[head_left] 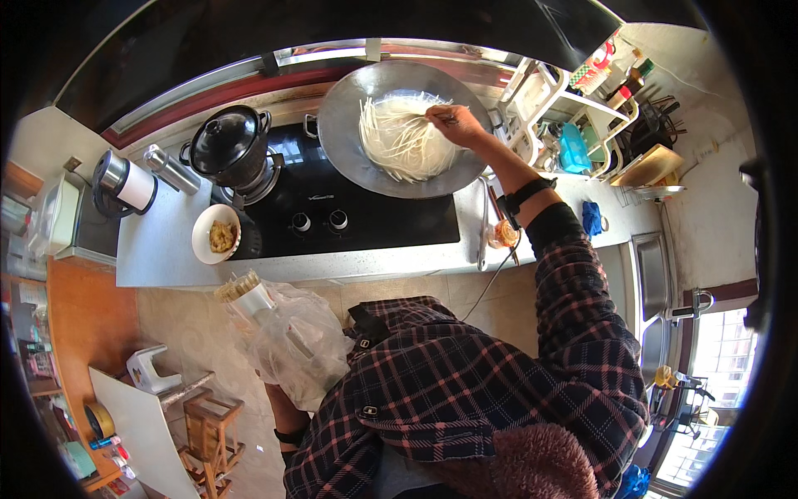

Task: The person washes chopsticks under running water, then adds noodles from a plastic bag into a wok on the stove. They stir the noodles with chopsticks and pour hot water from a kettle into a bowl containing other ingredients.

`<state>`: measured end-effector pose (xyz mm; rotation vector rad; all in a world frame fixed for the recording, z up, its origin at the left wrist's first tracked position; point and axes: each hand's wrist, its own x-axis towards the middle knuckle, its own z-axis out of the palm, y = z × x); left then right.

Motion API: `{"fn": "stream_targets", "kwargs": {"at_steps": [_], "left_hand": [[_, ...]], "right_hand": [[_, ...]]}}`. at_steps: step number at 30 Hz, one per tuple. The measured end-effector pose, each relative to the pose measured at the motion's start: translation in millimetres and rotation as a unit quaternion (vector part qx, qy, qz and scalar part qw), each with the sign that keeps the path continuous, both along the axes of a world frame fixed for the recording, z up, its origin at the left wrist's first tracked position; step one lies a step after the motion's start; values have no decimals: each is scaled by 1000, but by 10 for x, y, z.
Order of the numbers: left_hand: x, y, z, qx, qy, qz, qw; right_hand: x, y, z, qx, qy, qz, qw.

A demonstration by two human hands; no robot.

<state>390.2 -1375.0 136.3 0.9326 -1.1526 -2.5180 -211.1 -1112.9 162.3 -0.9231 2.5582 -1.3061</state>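
Over the big metal wok [339, 141], my right hand [455, 123] has its fingers closed on pale dried noodles [403, 137]. The strands fan out from it into whitish, steaming liquid. Low on the left, a clear plastic bag [303, 345] is held up by my left hand [273, 389], which is mostly covered by the plastic, its fingers hidden. A bundle of noodles [238, 287] in a white paper band sticks out of the bag's upper end.
The wok sits on the right of a black glass hob [366, 224]; a lidded black pot [229, 145] occupies the left burner. A food bowl [199, 234], a kettle [133, 185] and a steel flask [172, 170] stand left. A white rack [532, 125] is right of the wok.
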Motion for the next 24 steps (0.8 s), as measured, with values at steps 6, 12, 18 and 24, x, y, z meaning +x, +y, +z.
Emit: {"fn": "stream_targets", "kwargs": {"at_steps": [6, 12, 18, 24], "left_hand": [[37, -20, -52, -3, -1, 6, 1000], [103, -53, -121, -11, -9, 8, 1000], [177, -94, -250, -24, -12, 3, 1000], [140, -71, -238, -38, -14, -5, 999]], "right_hand": [[-254, 152, 207, 19, 133, -117, 984], [-255, 13, 150, 15, 163, -180, 970], [-28, -403, -120, 29, 43, -147, 988], [263, -579, 74, 19, -91, -13, 996]]}}
